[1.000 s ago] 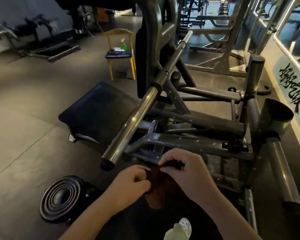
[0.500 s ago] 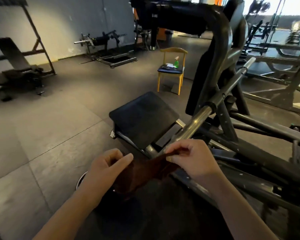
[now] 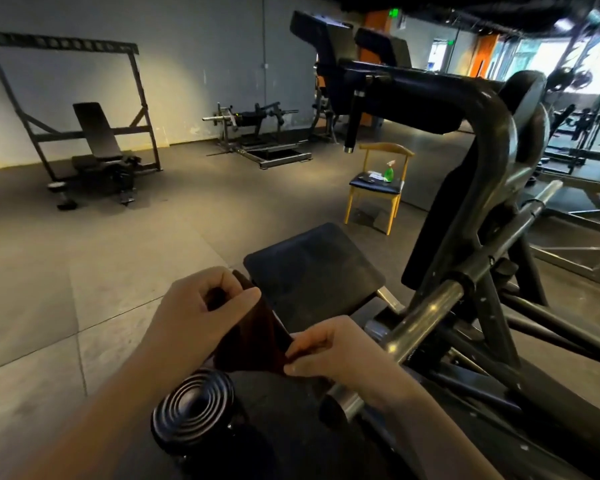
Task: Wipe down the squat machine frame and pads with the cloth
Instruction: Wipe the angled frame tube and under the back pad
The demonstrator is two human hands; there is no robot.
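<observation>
Fingers point(image 3: 243, 299) pinch cloth point(image 3: 257, 341) between left hand point(image 3: 194, 310), right hand point(image 3: 343, 351).

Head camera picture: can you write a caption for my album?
Getting ready: left hand and right hand pinch a dark cloth beside the squat machine.

Left hand point(image 3: 201, 306), right hand point(image 3: 336, 351) bare; forearms point(image 3: 94, 420) bare to frame edge; fingernails point(image 3: 292, 368) short.

The tiled floor point(image 3: 84, 278) bears the squat machine point(image 3: 465, 251), stacked weight plates point(image 3: 194, 410), a wooden chair point(image 3: 376, 184) and a bench point(image 3: 97, 133).
</observation>
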